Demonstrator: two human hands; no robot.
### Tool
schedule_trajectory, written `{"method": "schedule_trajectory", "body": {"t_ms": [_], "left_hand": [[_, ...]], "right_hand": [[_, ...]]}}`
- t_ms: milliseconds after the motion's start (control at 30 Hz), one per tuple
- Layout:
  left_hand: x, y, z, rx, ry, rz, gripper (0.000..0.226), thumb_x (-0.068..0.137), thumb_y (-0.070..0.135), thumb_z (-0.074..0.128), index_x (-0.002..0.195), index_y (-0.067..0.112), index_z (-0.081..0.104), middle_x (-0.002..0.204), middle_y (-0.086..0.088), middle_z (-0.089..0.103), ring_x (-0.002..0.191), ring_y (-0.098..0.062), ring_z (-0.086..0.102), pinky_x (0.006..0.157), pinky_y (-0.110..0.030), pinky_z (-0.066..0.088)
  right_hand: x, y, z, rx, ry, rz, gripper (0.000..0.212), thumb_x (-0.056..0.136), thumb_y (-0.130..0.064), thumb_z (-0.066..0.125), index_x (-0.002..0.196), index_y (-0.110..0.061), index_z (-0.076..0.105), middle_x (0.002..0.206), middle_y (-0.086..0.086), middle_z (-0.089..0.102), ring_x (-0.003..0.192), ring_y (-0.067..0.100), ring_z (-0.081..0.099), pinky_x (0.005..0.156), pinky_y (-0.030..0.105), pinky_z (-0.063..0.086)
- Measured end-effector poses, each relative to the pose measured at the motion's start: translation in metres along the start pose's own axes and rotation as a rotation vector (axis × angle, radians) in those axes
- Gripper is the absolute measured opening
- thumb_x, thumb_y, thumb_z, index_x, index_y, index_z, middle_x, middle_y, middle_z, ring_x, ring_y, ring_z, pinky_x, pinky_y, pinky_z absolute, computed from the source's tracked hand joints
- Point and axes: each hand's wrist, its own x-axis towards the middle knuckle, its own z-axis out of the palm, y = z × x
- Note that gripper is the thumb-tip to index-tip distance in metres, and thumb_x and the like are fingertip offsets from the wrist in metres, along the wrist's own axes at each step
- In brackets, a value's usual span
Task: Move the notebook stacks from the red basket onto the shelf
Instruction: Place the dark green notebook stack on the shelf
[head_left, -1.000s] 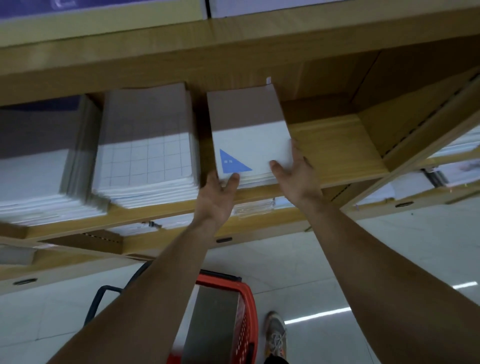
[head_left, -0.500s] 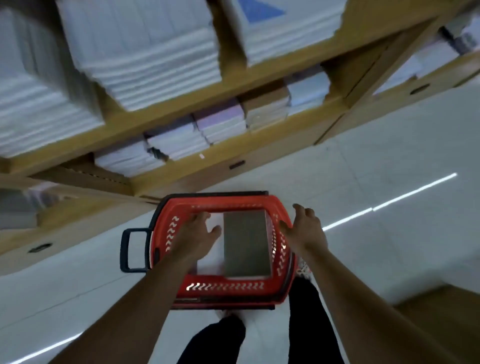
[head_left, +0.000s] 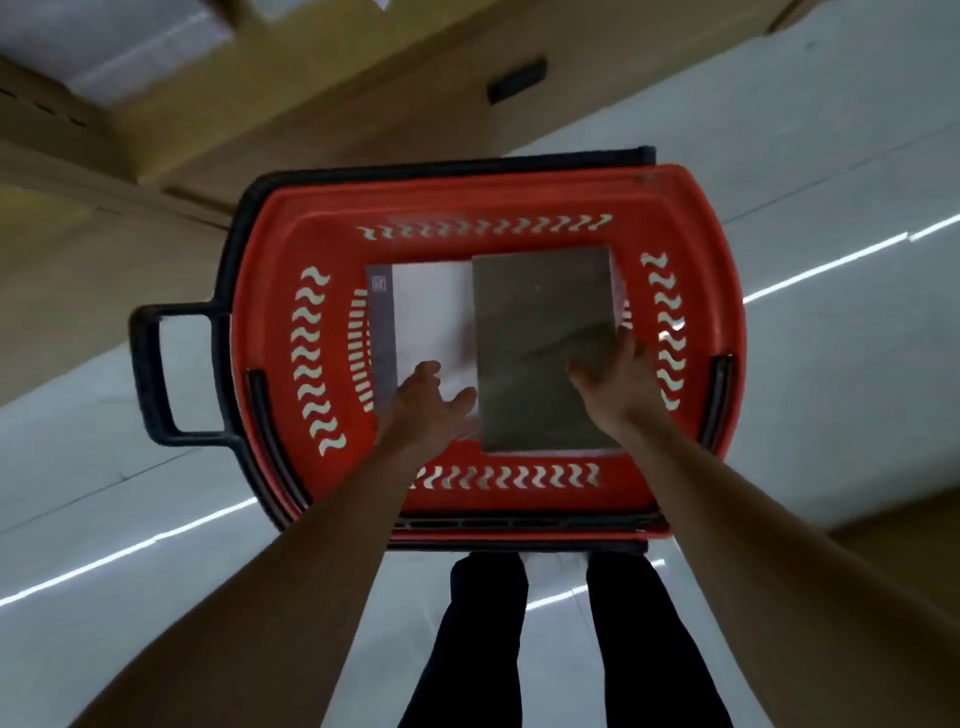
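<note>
While left hand (head_left: 427, 400), right hand (head_left: 618, 375) flank | flat grey stack (head_left: 540, 332) | slotted red basket (head_left: 467, 200)

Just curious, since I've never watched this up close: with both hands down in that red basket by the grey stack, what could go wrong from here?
The right hand is at the edge of the grey stack, close to the wall of the red basket, so its fingers may get only a shallow hold and the stack could slip. The left hand hovers over the white stack beside it and might catch that one too. Lifted unevenly, the grey stack may fan apart.
</note>
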Motion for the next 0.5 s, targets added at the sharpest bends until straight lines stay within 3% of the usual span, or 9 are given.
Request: {"method": "schedule_trajectory", "body": {"t_ms": [67, 333, 433, 500], "left_hand": [[0.014, -0.007, 0.016, -0.02, -0.023, 0.014, 0.068, 0.092, 0.055, 0.059, 0.147, 0.024, 0.035, 0.149, -0.004, 0.049, 0.127, -0.027, 0.054, 0.1, -0.048, 0.05], [0.038, -0.026, 0.034, -0.077, -0.001, 0.046, 0.062, 0.094, 0.048, 0.06, 0.146, 0.022, 0.039, 0.142, 0.0, 0.055, 0.124, -0.021, 0.055, 0.102, -0.044, 0.048], [0.039, -0.032, 0.031, -0.085, -0.007, 0.04, 0.059, 0.094, 0.046, 0.061, 0.144, 0.023, 0.04, 0.14, 0.001, 0.056, 0.123, -0.021, 0.056, 0.1, -0.044, 0.05], [0.037, -0.032, 0.03, -0.091, -0.032, 0.045, 0.06, 0.093, 0.048, 0.061, 0.144, 0.024, 0.04, 0.141, 0.001, 0.056, 0.123, -0.021, 0.056, 0.101, -0.045, 0.05]], "right_hand": [[0.016, 0.007, 0.017, 0.039, -0.012, 0.047, 0.073, 0.096, -0.043, 0.061, 0.151, -0.014, 0.025, 0.146, 0.015, 0.045, 0.129, 0.034, 0.052, 0.095, 0.042, 0.05], [0.038, 0.024, 0.042, 0.075, 0.005, 0.079, 0.102, 0.083, -0.068, 0.063, 0.156, -0.021, 0.01, 0.149, 0.022, 0.041, 0.133, 0.04, 0.047, 0.104, 0.052, 0.046], [0.039, 0.023, 0.041, 0.123, -0.011, 0.119, 0.11, 0.076, -0.068, 0.072, 0.156, -0.027, 0.008, 0.155, 0.019, 0.031, 0.139, 0.04, 0.038, 0.107, 0.052, 0.041], [0.039, 0.023, 0.039, 0.159, -0.023, 0.113, 0.119, 0.065, -0.078, 0.07, 0.155, -0.032, 0.008, 0.153, 0.016, 0.037, 0.137, 0.039, 0.042, 0.108, 0.054, 0.042]]}}
